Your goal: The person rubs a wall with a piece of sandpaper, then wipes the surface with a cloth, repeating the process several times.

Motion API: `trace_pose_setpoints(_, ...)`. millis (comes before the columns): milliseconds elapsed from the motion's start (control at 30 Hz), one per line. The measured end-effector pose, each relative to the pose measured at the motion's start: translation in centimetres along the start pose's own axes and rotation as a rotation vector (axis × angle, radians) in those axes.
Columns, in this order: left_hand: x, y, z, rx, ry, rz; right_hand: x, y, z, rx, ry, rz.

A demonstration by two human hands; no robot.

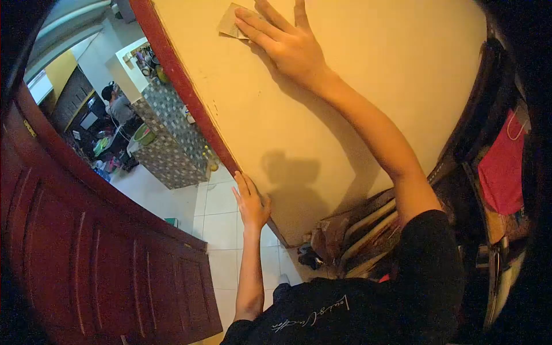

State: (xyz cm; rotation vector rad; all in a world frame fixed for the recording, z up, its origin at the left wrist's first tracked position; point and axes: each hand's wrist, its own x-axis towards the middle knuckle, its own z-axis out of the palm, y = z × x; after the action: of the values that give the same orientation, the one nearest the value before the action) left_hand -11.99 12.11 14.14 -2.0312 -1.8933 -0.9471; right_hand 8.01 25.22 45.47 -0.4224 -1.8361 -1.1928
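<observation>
Flat-fingered, the right hand [287, 45] pinned a small tan paper sheet [228, 23] to the cream painted wall [368, 86]; left hand [252, 202] lay open lower on that wall; sheet seemed light, floppy, best pressed mid-sheet.

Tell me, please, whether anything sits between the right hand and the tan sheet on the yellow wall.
Nothing visible does. The right hand has its fingers directly on the tan sheet, pressed against the yellow wall. The left hand rests lower, at the wall's edge by the red door frame, well clear.
</observation>
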Motion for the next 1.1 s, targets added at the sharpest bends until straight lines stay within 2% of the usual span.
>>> trace_pose_setpoints(33, 0.1, -0.1, 0.2, -0.003, 0.019, -0.003, 0.2, 0.1, 0.0, -0.017, 0.064, 0.064)
trace_pose_setpoints(67, 0.2, -0.3, 0.2, -0.002, 0.017, -0.005, -1.2, -2.7, -0.4, -0.061, -0.099, 0.057)
trace_pose_setpoints(100, 0.1, -0.5, 0.3, -0.016, 0.024, -0.006, -2.7, -4.0, 0.3, -0.056, -0.102, 0.053)
trace_pose_setpoints(167, -0.5, 0.0, 0.3, -0.031, 0.021, -0.024, -6.9, -6.8, 2.1, 0.111, -0.194, -0.3)
trace_pose_setpoints(233, -0.1, 0.1, -0.5, -0.046, 0.016, -0.014, -7.9, -8.5, 2.1, 0.266, -0.266, -0.643)
trace_pose_setpoints(267, 0.2, 0.2, -0.6, -0.049, 0.033, -0.015, -7.2, -7.3, 3.0, 0.317, -0.274, -0.494)
trace_pose_setpoints(333, -0.1, 0.0, -0.9, -0.032, -0.009, -0.016, -2.3, -3.5, 0.3, 0.049, -0.094, -0.129)
trace_pose_setpoints(367, -0.3, 0.0, -0.8, -0.033, -0.011, -0.019, -1.7, -3.1, 0.0, 0.053, -0.096, -0.13)
trace_pose_setpoints(433, 0.0, 0.0, -0.4, -0.051, 0.017, -0.02, -1.0, -2.6, -0.3, -0.094, 0.055, 0.233)
trace_pose_setpoints(467, 0.1, -0.1, -0.3, -0.051, 0.018, -0.022, -2.8, -5.0, 0.4, -0.116, -0.101, 0.126)
trace_pose_setpoints(533, -0.2, -0.1, -0.3, -0.077, 0.02, -0.013, -9.0, -9.6, 3.9, 0.352, -0.24, -0.228)
trace_pose_setpoints(567, -0.3, -0.2, -0.4, -0.078, 0.01, -0.016, -10.0, -9.7, 3.9, 0.359, -0.246, -0.222)
trace_pose_setpoints(633, -0.3, -0.6, -0.5, -0.066, 0.007, 0.013, -10.0, -9.0, 2.8, 0.34, -0.272, -0.559)
trace_pose_setpoints(667, 0.1, -0.6, -0.5, -0.069, 0.021, 0.012, -8.5, -7.9, 2.1, 0.322, -0.318, -0.408)
trace_pose_setpoints(700, 0.2, -0.7, -0.4, -0.076, 0.015, 0.007, -5.7, -6.0, 0.9, 0.316, -0.311, -0.417)
trace_pose_setpoints(767, -0.3, -0.7, -0.3, -0.083, 0.005, -0.003, -2.0, -2.9, 0.0, 0.004, 0.008, -0.021)
trace_pose_setpoints(800, -0.2, -0.6, -0.3, -0.094, 0.004, -0.012, -1.7, -3.3, 0.2, 0.0, 0.01, -0.023)
trace_pose_setpoints(867, 0.2, -0.4, -0.4, -0.106, 0.005, -0.018, -1.9, -5.4, 1.1, -0.151, -0.118, 0.072)
trace_pose_setpoints(900, 0.2, -0.3, -0.6, -0.116, 0.002, -0.023, -4.0, -7.2, 1.7, -0.151, -0.121, 0.073)
trace_pose_setpoints(967, -0.2, -0.4, -0.6, -0.128, -0.012, -0.034, -9.0, -10.7, 2.7, 0.248, -0.355, -0.47)
trace_pose_setpoints(1033, -0.3, -0.7, -0.5, -0.103, -0.006, -0.002, -9.3, -9.8, 2.1, 0.305, -0.36, -0.441)
trace_pose_setpoints(1100, 0.1, -0.6, -0.7, -0.115, -0.007, -0.008, -6.3, -6.7, 1.8, 0.345, -0.347, -0.437)
